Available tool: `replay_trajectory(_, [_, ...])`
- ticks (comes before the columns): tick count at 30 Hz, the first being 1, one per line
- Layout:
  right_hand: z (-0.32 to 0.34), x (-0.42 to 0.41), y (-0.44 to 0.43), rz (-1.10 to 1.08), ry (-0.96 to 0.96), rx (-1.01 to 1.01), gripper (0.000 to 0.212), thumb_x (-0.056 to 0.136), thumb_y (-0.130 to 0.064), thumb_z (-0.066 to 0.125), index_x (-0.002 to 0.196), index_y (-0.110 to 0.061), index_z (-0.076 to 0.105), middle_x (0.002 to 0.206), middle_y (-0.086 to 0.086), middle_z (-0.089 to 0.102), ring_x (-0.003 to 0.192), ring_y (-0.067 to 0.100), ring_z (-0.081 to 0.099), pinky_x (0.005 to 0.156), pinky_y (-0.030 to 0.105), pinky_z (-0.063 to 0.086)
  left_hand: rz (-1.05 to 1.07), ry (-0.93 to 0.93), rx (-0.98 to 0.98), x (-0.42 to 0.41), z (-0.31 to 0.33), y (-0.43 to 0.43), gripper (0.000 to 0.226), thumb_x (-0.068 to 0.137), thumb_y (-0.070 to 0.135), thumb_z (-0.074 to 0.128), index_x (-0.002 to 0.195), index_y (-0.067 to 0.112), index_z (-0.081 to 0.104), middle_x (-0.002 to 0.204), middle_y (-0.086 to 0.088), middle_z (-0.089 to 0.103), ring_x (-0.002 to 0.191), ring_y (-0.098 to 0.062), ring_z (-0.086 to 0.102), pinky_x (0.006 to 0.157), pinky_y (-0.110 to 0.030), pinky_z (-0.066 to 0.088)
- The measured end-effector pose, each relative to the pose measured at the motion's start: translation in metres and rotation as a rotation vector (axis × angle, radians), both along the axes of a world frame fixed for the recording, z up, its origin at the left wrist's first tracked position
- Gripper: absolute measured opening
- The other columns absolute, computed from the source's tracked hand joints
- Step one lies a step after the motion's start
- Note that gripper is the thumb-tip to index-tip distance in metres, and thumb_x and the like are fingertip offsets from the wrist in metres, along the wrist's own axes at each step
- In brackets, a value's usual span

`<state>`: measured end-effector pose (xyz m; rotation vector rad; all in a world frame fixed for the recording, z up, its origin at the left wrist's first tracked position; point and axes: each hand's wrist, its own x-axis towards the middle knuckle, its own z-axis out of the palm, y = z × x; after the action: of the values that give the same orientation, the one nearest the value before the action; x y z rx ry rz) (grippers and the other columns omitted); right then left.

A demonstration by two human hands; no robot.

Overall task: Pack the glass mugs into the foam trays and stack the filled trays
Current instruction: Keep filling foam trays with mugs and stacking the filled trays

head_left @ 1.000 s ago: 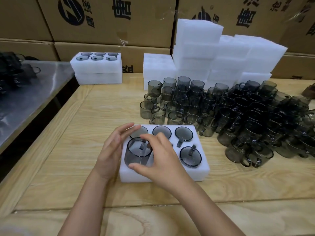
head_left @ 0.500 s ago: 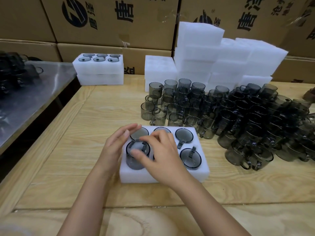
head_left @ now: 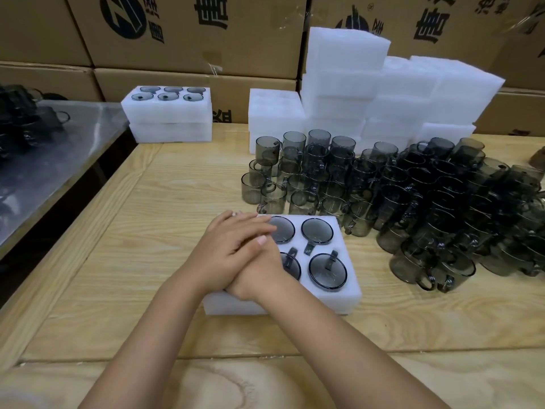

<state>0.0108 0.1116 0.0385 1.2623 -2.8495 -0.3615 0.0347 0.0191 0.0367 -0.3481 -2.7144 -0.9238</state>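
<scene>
1. I saw the left hand (head_left: 236,252) laid flat over the right hand (head_left: 262,276), its fingers straight and gripping nothing; the right hand's fingers were hidden beneath, so I could not tell how they lay.
2. Both hands pressed on the left end of the foam tray (head_left: 283,304), which sat close in on the table (head_left: 118,261); four mugs (head_left: 317,230) sat base-up in its other pockets; whatever lay under the hands was covered.
3. I judged the seating nearly done and stacking next; the tray's long axis ran left to right; the filled stack (head_left: 168,113) stood well apart, ahead and to the left, so the left hand was nearer; loose mugs (head_left: 413,202) crowded the right side.
</scene>
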Motion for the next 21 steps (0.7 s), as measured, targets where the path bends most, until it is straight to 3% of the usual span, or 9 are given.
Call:
replay_trajectory(4, [-0.003,-0.001,-0.001,0.025,0.021,-0.01,0.069,0.096,-0.037,0.031,0.15,-0.009,-0.003,0.156,0.02,-0.003,0.143,0.037,0.001,0.114,0.054,0.012,0.02,-0.017,-0.03,-0.001,0.0,0.0,0.057,0.085,0.055,0.022,0.122,0.035,0.061,0.139,0.023,0.044,0.137,-0.003,0.032,0.116,-0.032,0.009])
replay_trajectory(9, [-0.002,0.0,0.0,0.045,0.065,-0.043,0.062,0.095,-0.034,0.031,0.148,-0.009,0.009,0.151,0.02,0.017,0.137,0.036,0.019,0.11,0.05,0.023,0.044,-0.035,-0.045,0.003,0.004,0.003,0.048,0.089,0.046,0.029,0.123,0.033,0.06,0.139,0.021,0.045,0.138,-0.004,0.031,0.117,-0.031,0.009])
replay_trajectory(12, [0.002,0.0,0.005,0.049,0.043,-0.109,0.065,0.096,-0.037,0.032,0.149,-0.009,0.005,0.155,0.016,0.011,0.141,0.032,0.011,0.114,0.048,0.015,0.154,-0.036,-0.073,0.007,0.011,0.013,0.051,0.087,0.04,0.03,0.126,0.027,0.06,0.141,0.013,0.049,0.136,-0.004,0.034,0.116,-0.028,0.009])
replay_trajectory(14, [0.008,0.001,0.01,0.038,-0.189,-0.419,0.052,0.095,-0.031,0.039,0.142,-0.01,0.028,0.144,0.012,0.034,0.133,0.026,0.031,0.11,0.042,0.027,0.289,0.039,0.011,0.013,0.018,0.024,0.05,0.087,0.038,0.032,0.125,0.02,0.06,0.136,0.006,0.055,0.13,-0.009,0.043,0.113,-0.03,0.015])
replay_trajectory(16, [0.021,0.007,0.02,-0.018,-0.572,-0.923,0.025,0.091,-0.02,0.045,0.112,-0.012,0.055,0.108,0.002,0.06,0.101,0.016,0.054,0.088,0.038,0.046,0.368,0.166,0.144,0.021,0.027,0.036,0.049,0.09,0.038,0.034,0.124,0.014,0.059,0.13,0.0,0.059,0.123,-0.017,0.05,0.11,-0.036,0.028])
replay_trajectory(17, [0.023,0.009,0.029,-0.066,-0.633,-1.158,0.021,0.089,-0.019,0.044,0.102,-0.014,0.059,0.095,-0.005,0.062,0.091,0.011,0.055,0.08,0.035,0.047,0.383,0.227,0.162,0.024,0.028,0.043,0.051,0.091,0.04,0.033,0.125,0.012,0.058,0.129,-0.002,0.059,0.121,-0.019,0.051,0.107,-0.04,0.032])
replay_trajectory(19, [0.025,0.009,0.056,-0.168,-0.417,-1.377,0.026,0.088,-0.015,0.042,0.103,-0.015,0.064,0.096,-0.01,0.063,0.093,0.008,0.055,0.084,0.028,0.042,0.372,0.264,0.101,0.032,0.023,0.059,0.054,0.092,0.041,0.032,0.13,0.009,0.054,0.135,-0.006,0.055,0.127,-0.022,0.048,0.108,-0.043,0.033])
replay_trajectory(21, [0.018,0.004,0.092,-0.28,-0.055,-1.344,0.028,0.089,-0.014,0.044,0.105,-0.011,0.067,0.105,-0.002,0.066,0.102,0.014,0.056,0.092,0.032,0.041,0.32,0.183,-0.066,0.04,0.011,0.077,0.059,0.092,0.048,0.029,0.136,0.012,0.049,0.143,-0.005,0.047,0.135,-0.019,0.041,0.111,-0.044,0.029])
